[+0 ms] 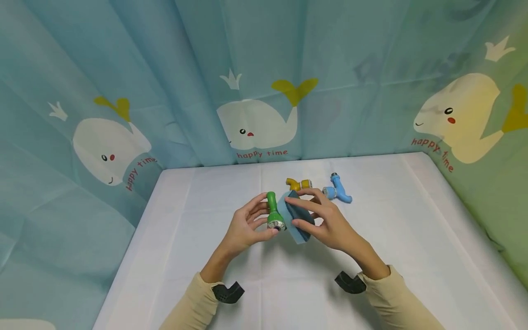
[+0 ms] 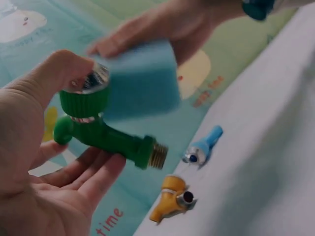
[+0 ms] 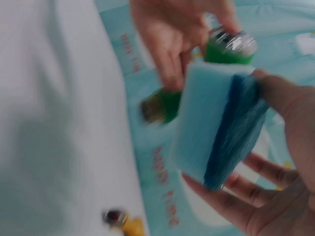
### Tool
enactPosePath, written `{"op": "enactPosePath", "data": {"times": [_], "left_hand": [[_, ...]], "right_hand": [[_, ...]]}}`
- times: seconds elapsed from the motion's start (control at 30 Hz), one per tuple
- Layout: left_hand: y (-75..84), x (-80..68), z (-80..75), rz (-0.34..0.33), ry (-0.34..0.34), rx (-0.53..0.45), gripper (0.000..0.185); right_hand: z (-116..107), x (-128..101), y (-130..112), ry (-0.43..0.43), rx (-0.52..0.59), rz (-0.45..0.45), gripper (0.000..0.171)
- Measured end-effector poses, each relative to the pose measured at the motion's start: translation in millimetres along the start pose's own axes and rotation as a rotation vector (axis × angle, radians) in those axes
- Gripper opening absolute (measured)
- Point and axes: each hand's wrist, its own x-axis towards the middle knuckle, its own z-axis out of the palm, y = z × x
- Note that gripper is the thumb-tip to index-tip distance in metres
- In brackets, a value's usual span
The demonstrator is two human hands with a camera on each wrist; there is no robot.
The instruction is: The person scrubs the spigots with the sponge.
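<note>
Whale-printed blue curtains (image 1: 264, 68) hung behind a white-covered table (image 1: 412, 238) where a person's left hand (image 1: 243, 227) pinched a green toy tap (image 1: 273, 213) between thumb and fingers at the centre. At its 3 o'clock, touching it, a blue sponge (image 1: 298, 216) sat gripped between the right hand's (image 1: 330, 222) thumb and fingers. A yellow tap (image 1: 298, 184) and a light-blue tap (image 1: 338, 189) lay on the cloth at 12 and 1 o'clock.

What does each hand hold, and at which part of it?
The left hand holds the green tap at its head end, thumb on the silver cap. The right hand grips the blue sponge by its edges, against the tap.
</note>
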Motion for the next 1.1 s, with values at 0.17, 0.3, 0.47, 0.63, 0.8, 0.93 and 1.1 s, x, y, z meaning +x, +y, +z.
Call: {"op": "enactPosePath", "data": {"times": [0.17, 0.3, 0.47, 0.63, 0.8, 0.93, 1.1], "left_hand": [[-3.5, 0.8, -4.1, 0.047, -0.056, 0.052, 0.089], [-4.0, 0.5, -7.2, 0.026, -0.088, 0.019, 0.091], [-6.8, 1.8, -9.1, 0.019, -0.091, 0.027, 0.090], [-9.1, 0.8, -11.4, 0.015, -0.143, 0.005, 0.089], [-9.2, 2.7, -11.8, -0.010, -0.141, -0.026, 0.089], [-8.6, 3.8, -12.8, -0.026, -0.157, -0.070, 0.090], [-11.7, 2.5, -12.0, 0.025, -0.164, -0.022, 0.090]], "right_hand": [[-2.8, 2.5, -1.1, -0.078, 0.001, -0.062, 0.052], [-3.7, 2.5, 2.4, -0.064, -0.075, -0.059, 0.050], [-4.3, 5.5, 0.3, -0.082, -0.036, -0.070, 0.050], [-5.3, 7.9, 0.8, -0.095, -0.172, -0.130, 0.049], [-4.4, 7.3, 1.9, -0.042, -0.213, -0.144, 0.050], [-0.8, 8.0, 3.6, -0.042, -0.217, -0.154, 0.050], [-1.2, 9.9, 7.9, -0.010, -0.176, -0.133, 0.052]]}}
